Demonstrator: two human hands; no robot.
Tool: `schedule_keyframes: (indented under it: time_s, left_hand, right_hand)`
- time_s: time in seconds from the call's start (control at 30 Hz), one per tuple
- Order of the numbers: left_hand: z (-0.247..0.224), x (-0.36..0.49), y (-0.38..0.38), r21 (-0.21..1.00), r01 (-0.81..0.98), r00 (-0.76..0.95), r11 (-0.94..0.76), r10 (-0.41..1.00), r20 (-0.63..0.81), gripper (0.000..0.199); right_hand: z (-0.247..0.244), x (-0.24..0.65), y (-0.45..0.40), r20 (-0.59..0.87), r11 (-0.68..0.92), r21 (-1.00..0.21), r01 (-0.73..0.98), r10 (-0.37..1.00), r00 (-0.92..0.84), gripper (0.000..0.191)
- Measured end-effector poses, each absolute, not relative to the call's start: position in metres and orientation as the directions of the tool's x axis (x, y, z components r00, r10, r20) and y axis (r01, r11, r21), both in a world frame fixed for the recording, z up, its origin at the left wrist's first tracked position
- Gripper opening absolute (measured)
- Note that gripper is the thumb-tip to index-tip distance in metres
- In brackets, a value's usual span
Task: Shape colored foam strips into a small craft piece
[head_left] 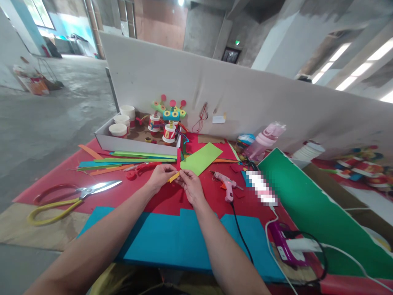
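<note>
My left hand [160,177] and my right hand [193,186] meet over the middle of the red-covered table, fingers pinched on a small strip of yellow and red paper [174,177]. The yellow part lies slantwise between my fingertips, and the red part stands up above it. Just behind my right hand lies a light green paper sheet [201,159]. A pink glue gun [227,185] rests to the right of that hand. Left of my hands are large scissors [82,192] with one red and one yellow handle.
Paper strips [138,157] lie behind my left hand. A white box [138,144] holds cups [118,130] and paper figures [170,123]. Blue sheets [166,233] cover the front edge. At the right are a pink bottle [264,141], a purple power strip [287,248], cables and a green panel [310,209].
</note>
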State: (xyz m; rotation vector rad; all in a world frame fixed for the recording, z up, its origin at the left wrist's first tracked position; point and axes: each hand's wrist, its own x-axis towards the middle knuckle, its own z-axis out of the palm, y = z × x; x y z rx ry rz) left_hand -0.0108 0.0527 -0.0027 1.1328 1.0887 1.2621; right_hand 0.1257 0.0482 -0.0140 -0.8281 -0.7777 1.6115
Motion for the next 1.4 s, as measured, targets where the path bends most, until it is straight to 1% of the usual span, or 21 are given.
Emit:
schedule_keyframes:
  time_s: [0.17,0.33,0.47,0.57,0.7,0.8,0.9,1.0,1.1,1.4]
  left_hand:
    - [-0.008,-0.012,0.055,0.985,-0.174,0.039,-0.002,0.999,0.009,0.031]
    - [-0.011,-0.011,0.056,0.983,-0.185,0.048,0.003,0.999,0.007,0.033]
    - [-0.007,-0.01,0.054,0.975,-0.224,0.082,0.009,0.997,0.01,0.033]
    - [-0.004,-0.01,0.052,0.962,-0.274,0.1,0.009,0.995,0.019,0.033]
    - [-0.005,-0.011,0.052,0.948,-0.319,0.112,0.005,0.993,0.032,0.036]
    - [-0.006,-0.01,0.052,0.947,-0.32,0.136,0.043,0.991,0.001,0.037]
    - [-0.003,-0.009,0.051,0.943,-0.327,0.138,0.053,0.99,-0.007,0.04]
    - [-0.001,-0.008,0.05,0.954,-0.299,0.075,-0.006,0.997,0.03,0.03]
    - [0.0,-0.009,0.05,0.965,-0.259,0.011,-0.035,0.999,0.039,0.023]
    - [0.001,-0.01,0.05,0.974,-0.222,0.044,-0.034,0.998,0.045,0.021]
  right_hand:
    - [-0.014,0.122,0.047,-0.084,-0.111,-0.892,-0.438,0.993,-0.079,0.032]
    - [-0.019,0.122,0.049,0.013,0.015,-0.956,-0.293,1.0,0.009,0.027]
    - [-0.022,0.125,0.05,0.078,0.087,-0.975,-0.205,0.996,0.049,0.026]
    - [-0.021,0.125,0.05,0.087,0.101,-0.965,-0.243,0.994,0.07,0.026]
    - [-0.016,0.123,0.05,-0.007,0.03,-0.9,-0.436,0.996,0.084,0.027]
    - [-0.014,0.121,0.05,-0.054,-0.006,-0.858,-0.514,0.995,0.078,0.027]
    - [-0.014,0.12,0.049,-0.047,-0.012,-0.857,-0.514,0.997,0.055,0.029]
    - [-0.015,0.121,0.048,-0.049,-0.033,-0.865,-0.5,0.999,0.019,0.029]
    - [-0.015,0.122,0.048,-0.085,-0.087,-0.873,-0.48,0.996,-0.026,0.029]
    - [-0.015,0.128,0.051,-0.11,-0.174,-0.858,-0.484,0.981,-0.158,0.033]
